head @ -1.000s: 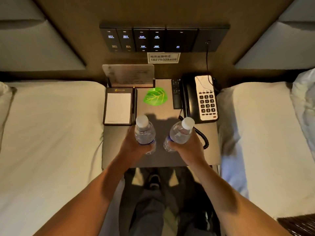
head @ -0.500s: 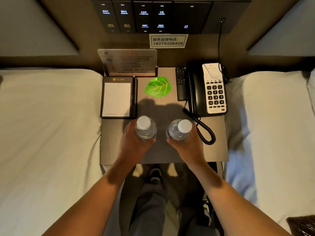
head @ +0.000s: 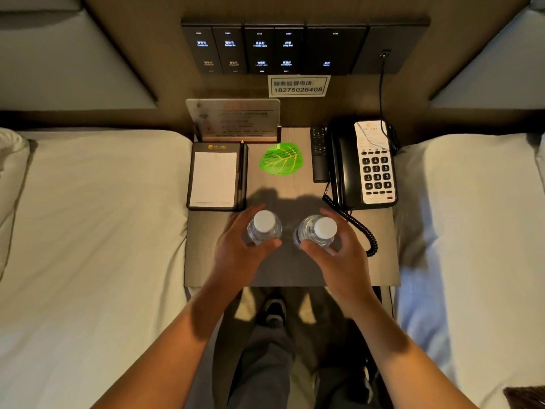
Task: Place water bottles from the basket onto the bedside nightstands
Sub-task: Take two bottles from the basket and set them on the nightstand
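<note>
left hand [head: 236, 255]: gripping left bottle [head: 264, 228] upright
right hand [head: 339, 258]: gripping right bottle [head: 317, 231]
spot: nightstand [head: 292, 270] front-middle, your only bare patch

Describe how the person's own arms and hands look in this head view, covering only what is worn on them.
Both forearms are bare up to the bottom edge of the picture, with no sleeves in view. The left hand and right hand wear no gloves. No watch, bracelet or ring shows on either wrist or on the visible fingers. Nothing else is worn on them.
</note>
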